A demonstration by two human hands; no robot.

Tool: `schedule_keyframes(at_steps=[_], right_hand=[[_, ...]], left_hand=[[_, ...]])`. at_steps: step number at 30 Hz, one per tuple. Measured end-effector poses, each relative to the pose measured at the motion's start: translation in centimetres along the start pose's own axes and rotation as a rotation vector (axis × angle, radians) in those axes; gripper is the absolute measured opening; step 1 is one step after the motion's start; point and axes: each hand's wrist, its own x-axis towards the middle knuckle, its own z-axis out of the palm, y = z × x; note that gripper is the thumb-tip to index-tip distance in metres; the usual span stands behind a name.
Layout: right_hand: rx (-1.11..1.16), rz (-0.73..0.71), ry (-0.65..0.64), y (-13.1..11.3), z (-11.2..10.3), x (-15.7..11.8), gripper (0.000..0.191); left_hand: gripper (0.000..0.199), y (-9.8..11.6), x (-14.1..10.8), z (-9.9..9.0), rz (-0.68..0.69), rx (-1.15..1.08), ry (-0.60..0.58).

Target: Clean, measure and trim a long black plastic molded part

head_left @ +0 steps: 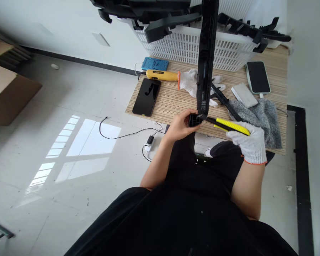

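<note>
My bare left hand (180,125) is closed around the lower end of a long black plastic trim piece (204,64), which stands up over the table toward the basket. In my right hand (249,141), which wears a white knitted glove with an orange cuff edge, is a yellow-and-black utility knife (232,126). Its dark front end points left and meets or nearly meets the trim piece's lower corner, close to my left fingers. Whether it touches I cannot tell. My fingers hide part of the piece's end.
On the wood-grain table (173,103) lie a black phone (146,96), a yellow-handled tool (162,75), a white glove (188,82), a blue device (155,64), a grey cloth (269,122), a white box (244,95) and another phone (258,77). Behind, a white basket (173,44) holds black parts.
</note>
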Motion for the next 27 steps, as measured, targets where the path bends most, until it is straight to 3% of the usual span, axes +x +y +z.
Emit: schedule_keyframes(at_steps=[2, 5, 14, 17, 21, 24, 27], right_hand=[[0.047, -0.003, 0.025, 0.02, -0.1, 0.07, 0.038], [-0.005, 0.001, -0.06, 0.11, -0.15, 0.09, 0.038], [0.011, -0.079, 0.042, 0.8, 0.41, -0.25, 0.038], [-0.028, -0.046, -0.032, 0.6, 0.39, -0.29, 0.04], [-0.038, -0.036, 0.023, 0.29, 0.16, -0.22, 0.037], [-0.078, -0.008, -0.076, 0.38, -0.13, -0.05, 0.036], [-0.003, -0.027, -0.001, 0.65, -0.17, 0.13, 0.034]], left_hand=[[0.042, 0.02, 0.0, -0.05, -0.01, -0.008, 0.002], [0.042, -0.01, 0.05, -0.13, 0.002, -0.006, -0.005], [0.04, 0.03, 0.1, 0.02, 0.006, -0.002, 0.009], [0.04, -0.11, 0.09, -0.04, 0.025, -0.003, -0.003], [0.04, -0.32, 0.04, -0.09, 0.014, 0.008, 0.005], [0.044, -0.38, 0.05, -0.08, 0.01, 0.001, 0.013], [0.043, -0.31, 0.1, -0.01, 0.03, -0.01, 0.039]])
